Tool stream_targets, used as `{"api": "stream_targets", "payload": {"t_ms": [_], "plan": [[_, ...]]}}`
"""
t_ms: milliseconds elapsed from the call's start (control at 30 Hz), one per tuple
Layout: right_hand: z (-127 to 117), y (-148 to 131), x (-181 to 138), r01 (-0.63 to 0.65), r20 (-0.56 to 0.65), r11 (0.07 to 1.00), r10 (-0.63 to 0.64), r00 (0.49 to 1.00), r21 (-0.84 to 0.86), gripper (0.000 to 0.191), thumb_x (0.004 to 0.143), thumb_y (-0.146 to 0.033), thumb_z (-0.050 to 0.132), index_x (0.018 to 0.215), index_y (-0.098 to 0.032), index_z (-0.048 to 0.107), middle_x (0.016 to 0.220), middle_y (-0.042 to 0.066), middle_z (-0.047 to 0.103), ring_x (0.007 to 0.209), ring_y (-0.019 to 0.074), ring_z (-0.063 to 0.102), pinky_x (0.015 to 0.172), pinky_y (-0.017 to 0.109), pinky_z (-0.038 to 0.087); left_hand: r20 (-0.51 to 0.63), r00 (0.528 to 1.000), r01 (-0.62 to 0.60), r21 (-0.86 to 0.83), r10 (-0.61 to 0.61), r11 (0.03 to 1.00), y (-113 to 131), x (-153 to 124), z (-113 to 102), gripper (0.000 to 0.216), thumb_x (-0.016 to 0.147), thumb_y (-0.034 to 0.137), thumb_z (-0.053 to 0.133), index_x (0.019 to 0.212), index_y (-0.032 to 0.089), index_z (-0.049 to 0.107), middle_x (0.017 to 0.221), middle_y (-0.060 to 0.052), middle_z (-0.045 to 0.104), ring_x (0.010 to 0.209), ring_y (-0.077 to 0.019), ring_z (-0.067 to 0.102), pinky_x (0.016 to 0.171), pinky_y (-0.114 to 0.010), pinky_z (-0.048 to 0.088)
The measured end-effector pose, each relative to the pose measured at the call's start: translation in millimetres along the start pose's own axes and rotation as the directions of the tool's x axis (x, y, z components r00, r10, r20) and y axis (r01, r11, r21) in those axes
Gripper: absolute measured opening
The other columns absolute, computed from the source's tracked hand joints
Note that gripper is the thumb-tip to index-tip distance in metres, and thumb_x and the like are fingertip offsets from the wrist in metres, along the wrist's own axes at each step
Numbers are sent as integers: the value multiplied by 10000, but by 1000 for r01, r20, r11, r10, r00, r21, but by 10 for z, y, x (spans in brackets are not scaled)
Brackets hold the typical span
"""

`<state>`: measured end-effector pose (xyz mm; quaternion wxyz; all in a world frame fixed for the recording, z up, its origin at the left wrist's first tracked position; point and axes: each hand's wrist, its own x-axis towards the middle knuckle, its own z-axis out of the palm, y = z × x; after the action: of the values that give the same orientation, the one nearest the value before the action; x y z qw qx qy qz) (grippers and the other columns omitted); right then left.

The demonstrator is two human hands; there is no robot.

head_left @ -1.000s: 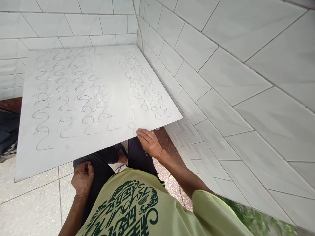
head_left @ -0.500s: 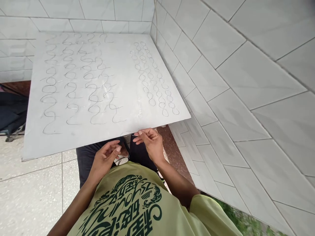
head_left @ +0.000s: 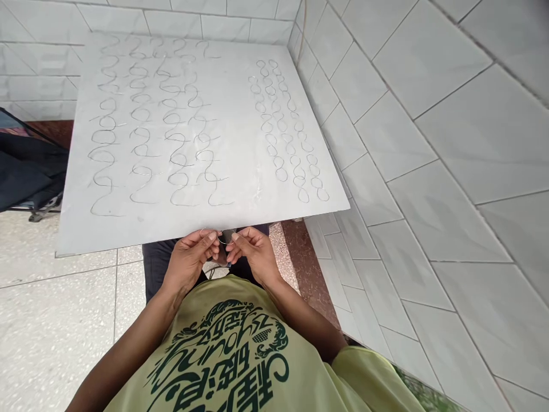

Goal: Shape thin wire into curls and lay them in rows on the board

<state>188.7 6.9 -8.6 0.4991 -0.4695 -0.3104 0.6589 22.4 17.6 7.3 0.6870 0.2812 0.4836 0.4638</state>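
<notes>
A large white board (head_left: 240,166) lies flat in front of me, with rows of bent wire squiggles (head_left: 154,131) on its left and columns of small wire loops (head_left: 287,131) on its right. At the board's near edge, my left hand (head_left: 191,257) and my right hand (head_left: 255,254) meet, fingers pinched together on a thin wire loop (head_left: 225,239) between them. A small dark tool seems to sit just below the fingers, partly hidden.
A white tiled wall (head_left: 429,143) runs close along the right and behind the board. Speckled floor tiles (head_left: 51,320) lie to the left. A dark bag on a stand (head_left: 26,177) sits at the far left. My dark trousers show under the board.
My left hand rose from my lap to meet the right hand at the board's edge. The right hand lifted a thin wire loop off the edge, and both hands now pinch it.
</notes>
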Motion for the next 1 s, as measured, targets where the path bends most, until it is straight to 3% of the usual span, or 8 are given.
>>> {"api": "stream_targets", "payload": {"t_ms": [300,733,1000], "plan": [[71,69,-13,-10,105,1000,9,994,8,319,901,-525,718,822,-228,632,713,-6,736,491,125,644,474,245,530,53,995,94,-88,-90,992,-24,31,-67,227,752,268,890,933,158,810,917,-56,740,748,-101,626,676,-218,525],[91,213,-43,-69,133,996,60,989,63,355,901,-538,715,858,-193,647,669,0,714,454,119,629,443,227,515,1,1000,-17,213,17,977,-30,-31,-57,330,827,422,818,1048,177,808,818,-28,701,692,-113,589,647,-234,495],[85,242,-67,-114,148,986,96,984,118,365,890,-528,729,844,-175,649,663,9,707,449,117,624,426,215,500,27,999,-43,244,38,969,-23,-39,-49,338,825,418,816,1067,182,801,811,-30,705,682,-120,577,635,-241,498]]}}
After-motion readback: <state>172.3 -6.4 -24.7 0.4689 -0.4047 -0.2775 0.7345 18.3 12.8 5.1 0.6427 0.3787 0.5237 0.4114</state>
